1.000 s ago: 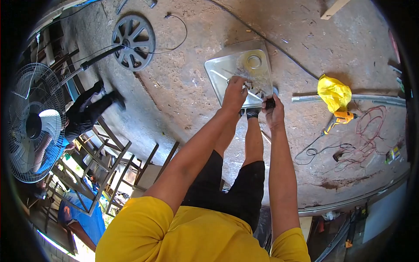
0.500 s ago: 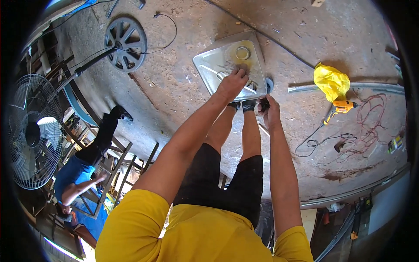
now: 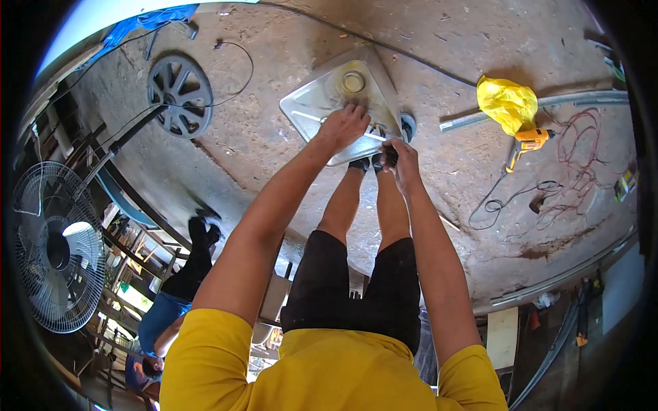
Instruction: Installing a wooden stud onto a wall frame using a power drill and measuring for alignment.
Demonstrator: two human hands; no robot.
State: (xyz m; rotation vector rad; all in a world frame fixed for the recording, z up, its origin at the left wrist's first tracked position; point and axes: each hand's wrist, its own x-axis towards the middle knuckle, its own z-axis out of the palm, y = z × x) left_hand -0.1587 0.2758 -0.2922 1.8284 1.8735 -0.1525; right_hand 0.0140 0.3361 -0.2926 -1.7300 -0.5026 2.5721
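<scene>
The square metal can (image 3: 312,103) stood on the floor (image 3: 274,164) just ahead of the person's shoes (image 3: 359,164). The left hand (image 3: 345,128) reached over its top beside small loose parts (image 3: 376,129), fingers curled down; whether they gripped anything, I couldn't tell. Near the can's closest corner, the right hand (image 3: 404,164) pinched a small dark object (image 3: 391,157), perhaps a tool part.

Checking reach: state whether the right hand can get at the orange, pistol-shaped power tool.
Probably not without moving over: the right hand holds a small dark object, and the orange power tool lies on the floor well off to the right, though nothing visibly blocks the way.
</scene>
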